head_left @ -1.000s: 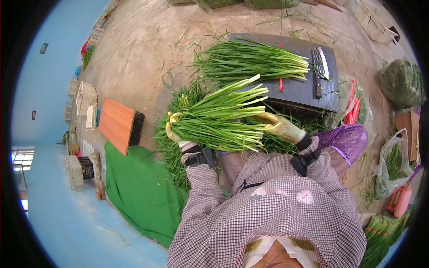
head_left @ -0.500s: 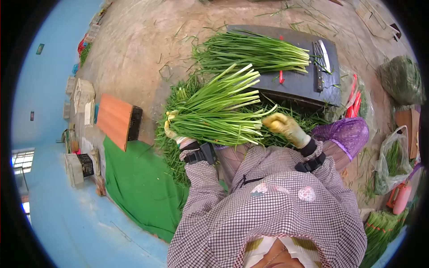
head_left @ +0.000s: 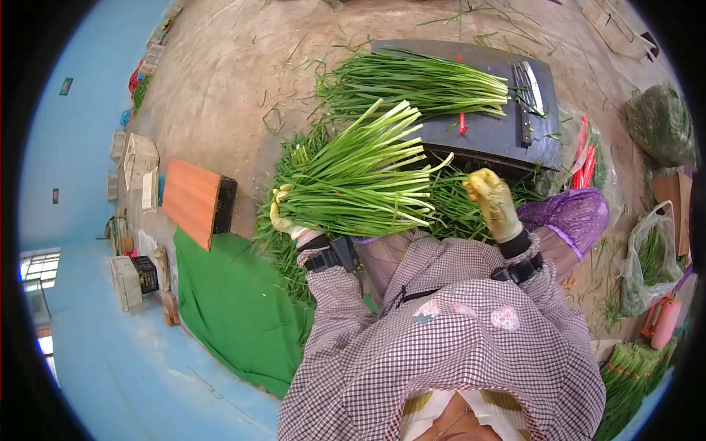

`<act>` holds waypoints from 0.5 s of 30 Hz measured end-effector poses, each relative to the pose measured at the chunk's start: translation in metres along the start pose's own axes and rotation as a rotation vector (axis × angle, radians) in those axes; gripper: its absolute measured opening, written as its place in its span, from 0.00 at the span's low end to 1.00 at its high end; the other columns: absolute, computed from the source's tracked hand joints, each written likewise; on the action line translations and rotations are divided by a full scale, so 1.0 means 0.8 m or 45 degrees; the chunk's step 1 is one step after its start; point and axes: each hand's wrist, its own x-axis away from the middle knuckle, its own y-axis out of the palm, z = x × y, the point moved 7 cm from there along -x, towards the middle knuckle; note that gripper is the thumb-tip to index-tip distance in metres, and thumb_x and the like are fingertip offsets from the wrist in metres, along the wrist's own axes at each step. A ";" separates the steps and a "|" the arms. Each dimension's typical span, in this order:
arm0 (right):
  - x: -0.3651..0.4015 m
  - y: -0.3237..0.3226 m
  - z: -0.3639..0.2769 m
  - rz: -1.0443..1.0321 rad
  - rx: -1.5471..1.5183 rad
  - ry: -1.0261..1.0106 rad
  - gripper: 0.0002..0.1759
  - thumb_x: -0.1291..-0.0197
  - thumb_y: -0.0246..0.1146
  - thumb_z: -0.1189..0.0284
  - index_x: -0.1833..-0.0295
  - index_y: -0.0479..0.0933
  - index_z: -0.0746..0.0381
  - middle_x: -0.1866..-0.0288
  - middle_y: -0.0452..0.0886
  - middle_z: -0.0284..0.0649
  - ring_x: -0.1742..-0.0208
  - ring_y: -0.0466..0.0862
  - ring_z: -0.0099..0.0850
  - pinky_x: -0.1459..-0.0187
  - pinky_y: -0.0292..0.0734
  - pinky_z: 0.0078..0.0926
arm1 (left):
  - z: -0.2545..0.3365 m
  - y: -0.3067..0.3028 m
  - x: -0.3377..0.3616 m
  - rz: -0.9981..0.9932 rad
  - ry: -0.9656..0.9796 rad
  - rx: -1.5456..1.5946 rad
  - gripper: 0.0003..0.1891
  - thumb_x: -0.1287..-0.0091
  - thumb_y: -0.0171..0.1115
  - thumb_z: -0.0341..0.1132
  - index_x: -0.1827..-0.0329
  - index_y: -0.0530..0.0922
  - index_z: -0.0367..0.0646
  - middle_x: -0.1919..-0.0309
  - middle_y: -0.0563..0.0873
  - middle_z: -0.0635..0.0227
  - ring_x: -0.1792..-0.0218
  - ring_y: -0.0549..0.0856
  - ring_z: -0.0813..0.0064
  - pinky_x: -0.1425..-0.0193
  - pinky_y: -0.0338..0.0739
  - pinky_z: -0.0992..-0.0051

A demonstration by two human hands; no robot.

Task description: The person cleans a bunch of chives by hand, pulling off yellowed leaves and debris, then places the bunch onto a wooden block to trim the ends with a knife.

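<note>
Near centre, left hand (head_left: pixel 283 212) grips one chive bunch (head_left: pixel 360 180); right hand (head_left: pixel 491 200) curled just right, contents unclear. Far: second bunch (head_left: pixel 419 82), one knife (head_left: pixel 531 95) on dark board (head_left: pixel 493 143).

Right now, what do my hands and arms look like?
The left hand and right hand wear yellowish work gloves. A black strap with a boxy black piece circles each wrist. The sleeves are long, in a fine dark-and-white check.
</note>
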 end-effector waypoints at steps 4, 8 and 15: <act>-0.020 -0.153 0.079 0.156 1.806 -0.124 0.14 0.38 0.66 0.60 0.51 0.82 0.54 0.60 0.83 0.37 0.56 0.84 0.35 0.54 0.77 0.28 | 0.002 0.002 0.002 0.037 0.069 -0.088 0.16 0.35 0.56 0.40 0.51 0.84 0.43 0.54 0.86 0.62 0.56 0.87 0.70 0.45 0.83 0.63; 0.003 -0.052 0.033 -0.282 2.026 0.014 0.34 0.44 0.68 0.42 0.37 0.80 0.52 0.42 0.80 0.43 0.42 0.82 0.42 0.42 0.76 0.42 | -0.007 0.005 0.000 -0.007 -0.009 -0.029 0.16 0.36 0.55 0.41 0.52 0.85 0.43 0.56 0.87 0.62 0.53 0.86 0.67 0.44 0.81 0.60; 0.006 0.097 0.031 -0.502 0.239 -0.063 0.18 0.32 0.66 0.71 0.40 0.77 0.65 0.48 0.82 0.35 0.49 0.80 0.26 0.45 0.75 0.22 | -0.006 0.013 -0.001 0.024 -0.051 0.011 0.15 0.36 0.55 0.40 0.54 0.85 0.46 0.58 0.87 0.64 0.54 0.86 0.67 0.47 0.82 0.59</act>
